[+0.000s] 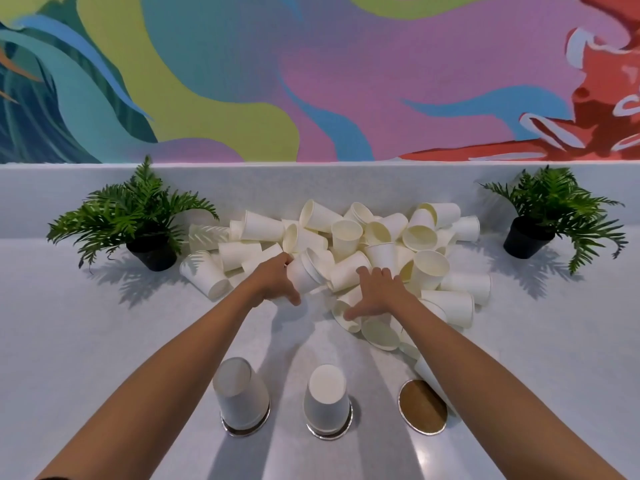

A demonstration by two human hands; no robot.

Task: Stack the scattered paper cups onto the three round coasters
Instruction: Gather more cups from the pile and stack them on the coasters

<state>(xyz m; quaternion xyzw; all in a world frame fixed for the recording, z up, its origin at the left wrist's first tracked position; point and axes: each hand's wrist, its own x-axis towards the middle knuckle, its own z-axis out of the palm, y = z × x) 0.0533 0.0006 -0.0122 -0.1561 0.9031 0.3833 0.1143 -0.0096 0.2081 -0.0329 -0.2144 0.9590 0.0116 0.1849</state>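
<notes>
Cups [346, 244] are lying in a loose white heap against the far edge of the counter [86, 341], most of them tipped on their sides with their mouths facing every way, and I am reaching into that heap with both arms stretched out. My left hand [277, 282] is wrapping around a tipped cup [304, 275] at the near left side of the pile, thumb under it and fingers curling over the top. My right hand [375, 292] is lying spread over the cups at the near middle of the pile, fingers splayed and pressing down; I cannot tell whether it is actually gripping any one of them. Near the front edge of the counter three round coasters are sitting in a row. The left coaster [246, 432] is carrying an upside-down cup [240, 393], and the middle coaster [329, 433] is carrying another upside-down cup [327, 396]. The right coaster [422, 407] is showing its bare brown top, with a stray cup [424, 370] from the pile lying just beside its far rim. Two potted ferns are standing well apart at the far corners, one on the left [138, 220] and one on the right [554, 216].
</notes>
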